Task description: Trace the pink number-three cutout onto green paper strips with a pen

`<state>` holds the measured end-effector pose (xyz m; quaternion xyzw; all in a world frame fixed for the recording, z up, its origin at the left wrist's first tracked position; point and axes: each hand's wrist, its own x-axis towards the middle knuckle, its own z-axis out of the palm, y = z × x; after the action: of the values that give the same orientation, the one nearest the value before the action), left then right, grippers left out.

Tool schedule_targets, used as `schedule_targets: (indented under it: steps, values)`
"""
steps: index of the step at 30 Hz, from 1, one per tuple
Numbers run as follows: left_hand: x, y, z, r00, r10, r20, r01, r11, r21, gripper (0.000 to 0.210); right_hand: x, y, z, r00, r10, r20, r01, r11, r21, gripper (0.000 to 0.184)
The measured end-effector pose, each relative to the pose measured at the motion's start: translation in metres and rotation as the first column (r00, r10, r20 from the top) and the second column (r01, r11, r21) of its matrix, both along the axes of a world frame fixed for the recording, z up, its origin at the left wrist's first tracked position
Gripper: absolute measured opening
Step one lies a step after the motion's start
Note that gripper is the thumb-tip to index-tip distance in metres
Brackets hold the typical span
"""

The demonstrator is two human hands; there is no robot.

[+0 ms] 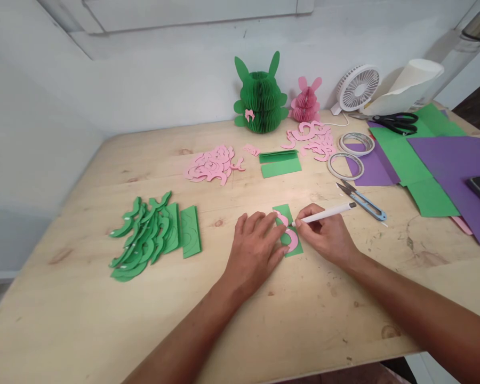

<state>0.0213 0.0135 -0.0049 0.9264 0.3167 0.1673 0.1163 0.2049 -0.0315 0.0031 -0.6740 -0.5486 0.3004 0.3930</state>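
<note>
My right hand (325, 234) grips a white pen (327, 212), its tip down at the edge of a pink curved paper cutout (292, 240). That cutout lies on a small green paper rectangle (294, 249) on the wooden table. My left hand (258, 242) rests flat with fingers stretched, its fingertips pressing on the cutout and covering part of it. Left of this hand are green rectangles (191, 232) with drawn curved lines, beside a heap of green curved cutouts (144, 240).
Pink cutouts (210, 164) lie in piles further back. Behind stand a green honeycomb paper figure (262, 101), a pink one (305, 104) and a white fan (359, 89). Tape rolls (346, 166), thread snips (364, 200), black scissors (396, 122) and purple paper (458, 170) occupy the right.
</note>
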Motion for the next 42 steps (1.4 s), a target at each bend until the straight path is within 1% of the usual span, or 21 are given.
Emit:
schedule_targets:
  steps: [10, 20, 33, 39, 42]
  values:
    - [0.0, -0.0001, -0.0007, 1.0, -0.003, 0.006, 0.004, 1.0, -0.015, 0.03, 0.0, -0.0002, 0.0003, 0.999, 0.017, -0.032, -0.019, 0.999, -0.037, 0.005]
    - [-0.0003, 0.0001, 0.0002, 1.0, -0.004, 0.0, 0.004, 1.0, -0.003, 0.029, -0.0003, -0.001, -0.0016, 0.998, 0.041, -0.044, -0.042, 0.999, -0.027, 0.004]
    - [0.0001, 0.0002, 0.0013, 1.0, -0.011, 0.0, 0.011, 1.0, -0.026, 0.029, -0.0002, -0.0002, -0.0021, 0.996, 0.058, -0.071, -0.059, 0.998, -0.012, 0.005]
    - [-0.0003, 0.0005, 0.0003, 1.0, -0.007, 0.005, 0.007, 1.0, -0.021, 0.028, 0.0004, 0.0002, 0.001, 0.994, -0.016, -0.104, 0.014, 1.0, -0.014, 0.007]
    - [-0.0003, 0.0005, -0.0002, 1.0, -0.008, 0.011, 0.009, 1.0, -0.015, 0.027, 0.0003, 0.0004, 0.0016, 0.996, -0.018, -0.085, 0.015, 0.999, -0.028, 0.007]
